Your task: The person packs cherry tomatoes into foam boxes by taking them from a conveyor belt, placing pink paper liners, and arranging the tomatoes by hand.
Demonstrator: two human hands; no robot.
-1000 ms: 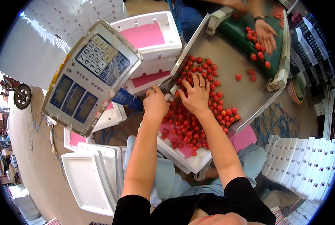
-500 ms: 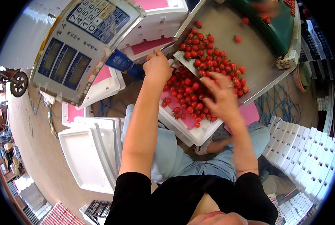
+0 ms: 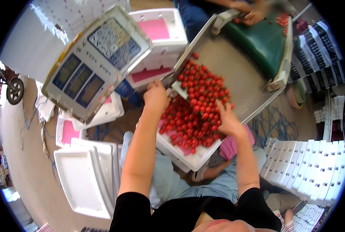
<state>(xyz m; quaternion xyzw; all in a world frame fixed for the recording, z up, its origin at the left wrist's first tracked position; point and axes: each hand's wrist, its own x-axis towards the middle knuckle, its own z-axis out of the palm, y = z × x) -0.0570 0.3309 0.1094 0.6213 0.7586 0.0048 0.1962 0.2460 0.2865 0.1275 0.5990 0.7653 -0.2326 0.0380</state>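
Red cherry tomatoes [image 3: 203, 87] lie heaped at the lower mouth of a tilted metal tray [image 3: 215, 44]. Below that mouth, more tomatoes fill a white foam box [image 3: 197, 164] with a pink lining, set between my legs. My left hand [image 3: 156, 96] is closed at the tray's left corner, gripping the end of a pale strip [image 3: 180, 89] that reaches across part of the mouth. What its fingers wrap round is partly hidden. My right hand [image 3: 229, 120] has its fingers apart and touches the right side of the tomatoes where tray and box meet.
A scale's display panel [image 3: 93, 63] stands at the left, beside stacked foam boxes [image 3: 159, 27]. White lids [image 3: 77, 179] lean at my left; stacked foam pieces [image 3: 304, 166] stand right. Across the tray, another person's hands [image 3: 251, 13] work above a green chute [image 3: 253, 46].
Tomatoes have moved down the tray, and the pile in the box is fuller. My right hand has shifted to the pile's right edge. My left hand stays at the corner; the whole view has shifted.
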